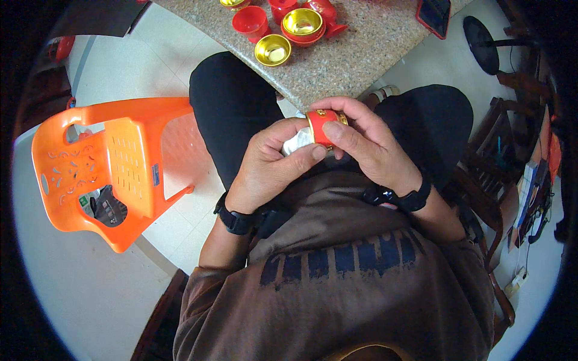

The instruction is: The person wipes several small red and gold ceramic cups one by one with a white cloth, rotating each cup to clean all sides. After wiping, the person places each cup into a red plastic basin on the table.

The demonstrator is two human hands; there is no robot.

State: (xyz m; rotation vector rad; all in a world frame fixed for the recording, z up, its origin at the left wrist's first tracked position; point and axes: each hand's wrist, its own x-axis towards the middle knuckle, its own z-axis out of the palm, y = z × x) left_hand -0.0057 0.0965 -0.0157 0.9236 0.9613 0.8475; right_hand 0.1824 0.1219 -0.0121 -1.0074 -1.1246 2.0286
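Above my lap, near the corner of a granite table, a small red cup with gold trim (320, 128) lies tilted on its side between both hands. My right hand (381, 151) grips it from the right, with the thumb across its red wall. My left hand (275, 164) holds a crumpled white tissue or cloth (298, 141) against the cup's left end, and its thumb touches the cup. How far the white material reaches inside is hidden. On the table sit a gold-lined bowl (273, 50), a red cup (251, 23) and a gold bowl nested in a red one (302, 22).
The granite tabletop (347, 67) has its corner just beyond my hands. A red-cased phone (434, 16) lies at its right edge. An orange plastic chair (128, 158) stands to my left. Dark wooden furniture (490, 180) and a round black base (481, 45) are on the right.
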